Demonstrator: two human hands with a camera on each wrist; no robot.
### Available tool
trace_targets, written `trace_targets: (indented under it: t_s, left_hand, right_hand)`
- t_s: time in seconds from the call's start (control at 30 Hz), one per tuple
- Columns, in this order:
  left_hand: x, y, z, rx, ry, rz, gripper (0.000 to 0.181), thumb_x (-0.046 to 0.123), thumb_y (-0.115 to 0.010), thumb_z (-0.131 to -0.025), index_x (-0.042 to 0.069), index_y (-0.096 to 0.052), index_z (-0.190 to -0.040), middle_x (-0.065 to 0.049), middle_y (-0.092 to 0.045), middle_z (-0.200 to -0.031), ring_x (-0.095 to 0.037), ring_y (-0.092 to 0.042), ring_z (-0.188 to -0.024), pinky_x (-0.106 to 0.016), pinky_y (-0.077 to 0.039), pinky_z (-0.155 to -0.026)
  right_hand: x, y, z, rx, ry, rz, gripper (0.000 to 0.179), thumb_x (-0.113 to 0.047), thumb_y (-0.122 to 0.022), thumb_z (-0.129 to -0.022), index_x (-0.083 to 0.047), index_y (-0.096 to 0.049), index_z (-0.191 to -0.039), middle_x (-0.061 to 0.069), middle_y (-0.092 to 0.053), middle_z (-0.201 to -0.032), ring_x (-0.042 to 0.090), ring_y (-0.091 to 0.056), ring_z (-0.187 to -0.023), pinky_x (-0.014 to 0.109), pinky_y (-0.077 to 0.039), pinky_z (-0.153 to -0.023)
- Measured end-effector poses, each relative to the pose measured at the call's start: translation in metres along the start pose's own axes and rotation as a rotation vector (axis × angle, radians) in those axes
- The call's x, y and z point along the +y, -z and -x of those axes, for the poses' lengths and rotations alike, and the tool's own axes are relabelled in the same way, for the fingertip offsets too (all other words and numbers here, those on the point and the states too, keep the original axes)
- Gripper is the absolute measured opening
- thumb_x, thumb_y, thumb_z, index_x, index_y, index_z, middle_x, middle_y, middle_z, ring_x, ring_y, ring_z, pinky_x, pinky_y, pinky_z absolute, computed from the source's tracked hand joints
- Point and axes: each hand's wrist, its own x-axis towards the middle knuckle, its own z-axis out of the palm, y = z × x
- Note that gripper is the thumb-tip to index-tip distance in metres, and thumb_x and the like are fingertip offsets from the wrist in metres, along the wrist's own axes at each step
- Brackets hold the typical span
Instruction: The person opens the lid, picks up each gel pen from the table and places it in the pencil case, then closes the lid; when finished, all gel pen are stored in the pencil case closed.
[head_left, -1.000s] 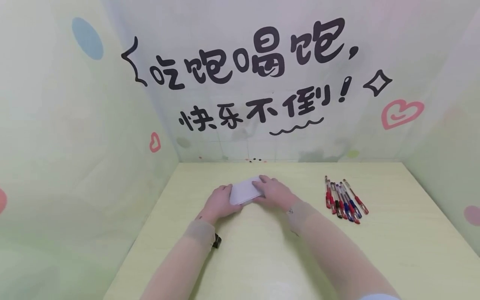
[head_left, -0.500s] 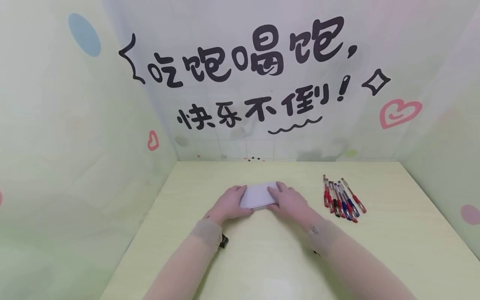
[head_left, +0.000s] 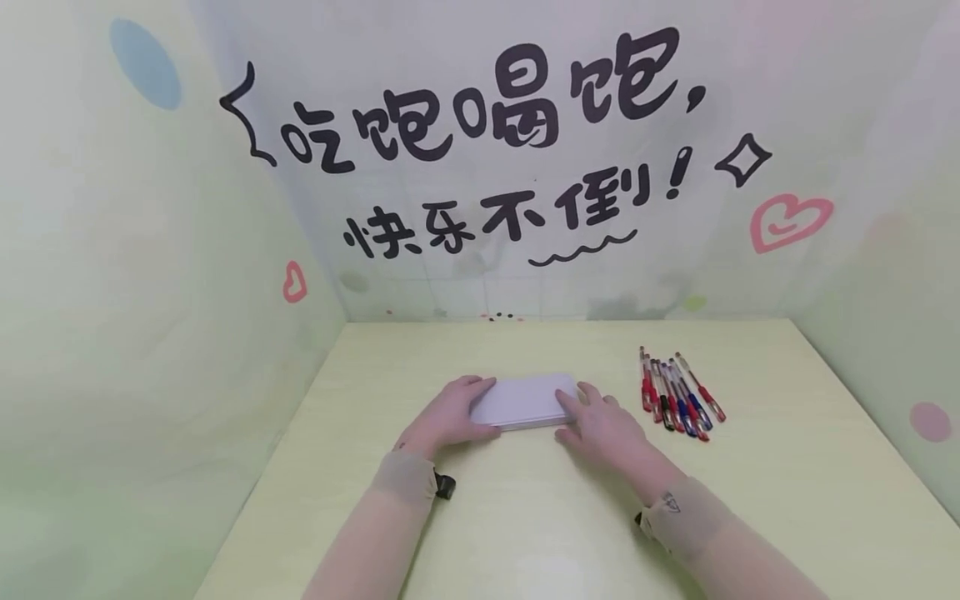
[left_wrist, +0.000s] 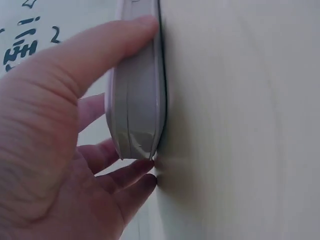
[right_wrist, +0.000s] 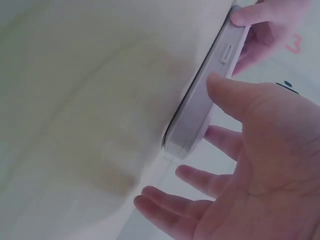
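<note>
Head view: one white case (head_left: 520, 400) lies on the tabletop (head_left: 517, 517) between the left grip (head_left: 452, 414) and right grip (head_left: 606, 423); at least seven overlapping capped pens (head_left: 680, 402) lie rightward. Left wrist view: left grip, half closed, pinches one case end. Right wrist view: right grip spreads wide, thumb against the case.

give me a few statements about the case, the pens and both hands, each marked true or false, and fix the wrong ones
1. The pale lilac, flat rectangular case stands upright on one end. False: it lies flat on the light wood-look table.
2. The slim pens with red, blue and black grips lie to the case's right. True.
3. The left hand touches the case. True.
4. The right hand grips a pen. False: it holds no pen and is at the case's right end.
</note>
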Motion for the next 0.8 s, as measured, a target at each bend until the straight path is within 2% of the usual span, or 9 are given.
trace_targets:
  t_s: [0.23, 0.43, 0.63, 0.8]
  left_hand:
    - [-0.011, 0.001, 0.004, 0.023, -0.035, 0.089, 0.092, 0.044, -0.093, -0.086, 0.023, -0.052, -0.166, -0.013, -0.052, -0.169, -0.037, -0.051, -0.155, -0.056, -0.044, -0.132]
    - [-0.021, -0.008, 0.002, 0.020, -0.089, 0.179, 0.088, 0.041, -0.095, -0.085, 0.025, -0.056, -0.163, -0.005, -0.050, -0.171, -0.034, -0.051, -0.157, -0.052, -0.044, -0.133]
    - [-0.028, -0.013, -0.002, 0.026, -0.125, 0.243, 0.091, 0.040, -0.095, -0.085, 0.025, -0.054, -0.164, -0.001, -0.046, -0.175, -0.032, -0.046, -0.161, -0.051, -0.041, -0.134]
    - [-0.035, -0.014, -0.005, 0.064, -0.085, 0.287, 0.096, 0.040, -0.096, -0.083, 0.024, -0.050, -0.167, -0.005, -0.046, -0.176, -0.033, -0.042, -0.164, -0.053, -0.036, -0.137]
  right_hand:
    - [0.013, 0.001, -0.004, 0.027, 0.095, -0.105, 0.072, -0.042, -0.072, -0.105, -0.008, -0.050, -0.164, 0.029, -0.032, -0.177, 0.061, -0.052, -0.147, 0.074, -0.049, -0.119]
    - [0.037, -0.002, -0.017, 0.021, 0.196, -0.221, 0.073, -0.043, -0.080, -0.100, -0.013, -0.055, -0.161, 0.021, -0.038, -0.177, 0.052, -0.049, -0.155, 0.070, -0.043, -0.127]
    - [0.044, 0.001, -0.024, -0.004, 0.254, -0.214, 0.074, -0.044, -0.084, -0.096, -0.013, -0.060, -0.159, 0.019, -0.045, -0.174, 0.051, -0.051, -0.153, 0.070, -0.043, -0.127]
    - [0.045, 0.001, -0.029, 0.011, 0.266, -0.202, 0.073, -0.042, -0.087, -0.094, -0.014, -0.063, -0.156, 0.018, -0.049, -0.171, 0.051, -0.054, -0.151, 0.068, -0.046, -0.126]
